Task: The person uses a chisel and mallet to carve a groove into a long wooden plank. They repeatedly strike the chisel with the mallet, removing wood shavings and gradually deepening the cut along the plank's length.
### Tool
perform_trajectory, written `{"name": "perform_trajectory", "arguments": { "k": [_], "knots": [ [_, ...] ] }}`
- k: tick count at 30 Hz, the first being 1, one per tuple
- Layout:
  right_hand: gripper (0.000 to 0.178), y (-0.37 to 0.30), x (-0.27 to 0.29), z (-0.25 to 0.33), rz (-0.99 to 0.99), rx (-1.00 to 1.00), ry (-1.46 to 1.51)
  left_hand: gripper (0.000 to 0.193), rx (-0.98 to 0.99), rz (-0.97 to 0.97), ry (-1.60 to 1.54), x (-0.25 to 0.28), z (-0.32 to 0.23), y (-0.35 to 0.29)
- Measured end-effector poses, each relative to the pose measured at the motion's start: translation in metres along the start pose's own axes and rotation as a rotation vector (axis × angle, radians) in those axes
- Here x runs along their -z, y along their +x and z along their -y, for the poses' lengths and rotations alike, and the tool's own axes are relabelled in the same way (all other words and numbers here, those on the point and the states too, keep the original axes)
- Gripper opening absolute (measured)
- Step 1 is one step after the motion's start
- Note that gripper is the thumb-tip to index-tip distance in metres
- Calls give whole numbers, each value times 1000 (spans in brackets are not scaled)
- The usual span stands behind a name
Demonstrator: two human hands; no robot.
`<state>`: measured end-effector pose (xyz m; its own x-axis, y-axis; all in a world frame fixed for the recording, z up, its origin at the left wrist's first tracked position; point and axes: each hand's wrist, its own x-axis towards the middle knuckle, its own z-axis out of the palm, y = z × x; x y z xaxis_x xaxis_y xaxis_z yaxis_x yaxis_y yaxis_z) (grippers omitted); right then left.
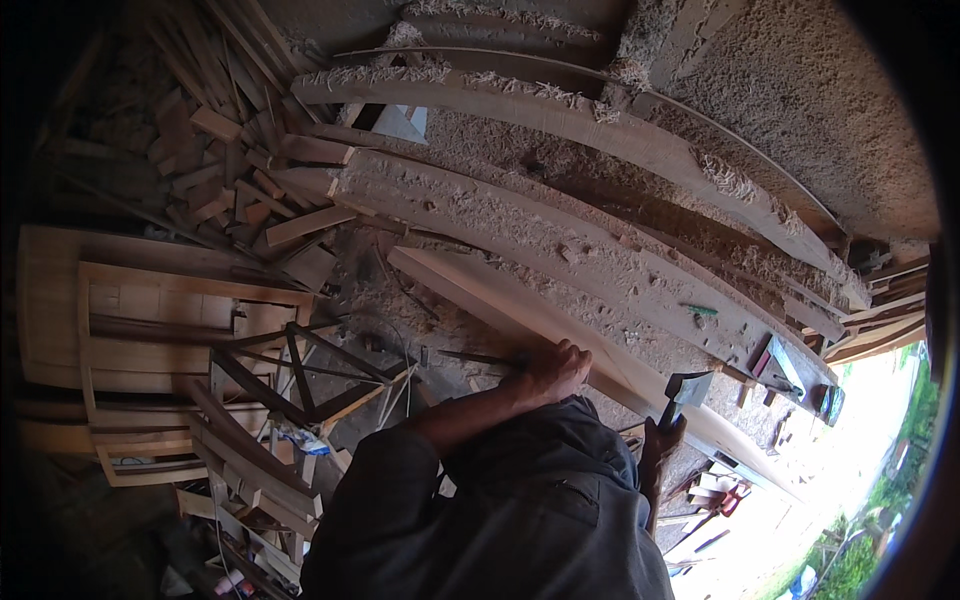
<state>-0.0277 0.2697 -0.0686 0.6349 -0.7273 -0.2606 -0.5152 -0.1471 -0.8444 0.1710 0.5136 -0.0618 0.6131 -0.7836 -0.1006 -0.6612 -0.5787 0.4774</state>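
Note:
A long pale wooden plank (520,308) slants across the middle, from the upper left down to the right. My left hand (558,372) is closed on its near edge, fingers curled over the top. Right of my body, my right hand (664,438) is closed on a hatchet (688,388), whose broad grey metal blade stands close to the plank. Most of the hatchet's handle is hidden by my hand, and I cannot tell whether the blade touches the wood.
Behind the plank runs a thick, dusty workbench beam (500,210) with a green stick-like object (702,310) on it. A curved, shaving-covered timber (560,105) lies farther back. Wood offcuts (215,170) are heaped at left, above a wooden frame (85,350) and a dark metal frame (295,370).

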Motion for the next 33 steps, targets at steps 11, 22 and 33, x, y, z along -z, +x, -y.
{"name": "perform_trajectory", "arguments": {
  "k": [11, 22, 33],
  "knots": [
    [64, 24, 10, -39, 121, 1, -37, 15, 20, -127, 59, 3, -3, 9],
    [65, 10, 54, 63, 294, -91, -495, 45, 68, 71, 28, 36, -24, 22],
    [45, 14, 155, 2, 83, -89, -319, 50, 157, 221, 142, 19, -16, -4]
  ]
}}
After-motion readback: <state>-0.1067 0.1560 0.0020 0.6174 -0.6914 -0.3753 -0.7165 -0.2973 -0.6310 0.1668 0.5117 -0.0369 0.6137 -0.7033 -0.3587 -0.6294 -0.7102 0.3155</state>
